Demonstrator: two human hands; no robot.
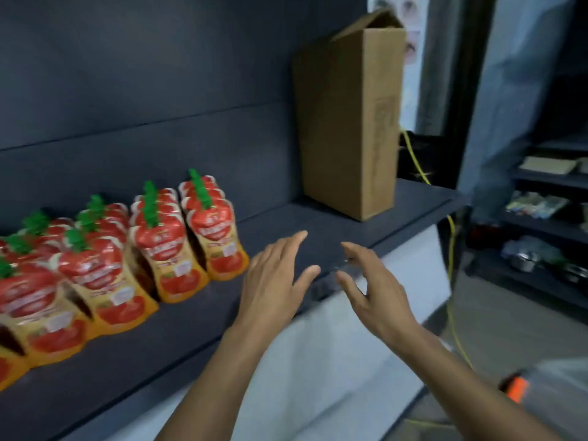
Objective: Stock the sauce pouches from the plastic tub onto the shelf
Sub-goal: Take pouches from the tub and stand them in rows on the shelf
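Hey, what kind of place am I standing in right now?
Probably a small shop or its stockroom. Rows of identical sauce pouches stand on a dark display shelf, a cardboard carton stands at its far end, and more racks of goods line the right side.

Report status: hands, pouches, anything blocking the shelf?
Left hand and right hand open, empty, over shelf edge. Sauce pouches in rows at left. Cardboard box upright at right; gap between clear.

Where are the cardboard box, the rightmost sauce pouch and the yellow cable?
cardboard box [346, 128]: head view, middle of its broad front face.
rightmost sauce pouch [219, 237]: head view, front pouch's red label.
yellow cable [451, 249]: head view, stretch hanging below the shelf's right end.
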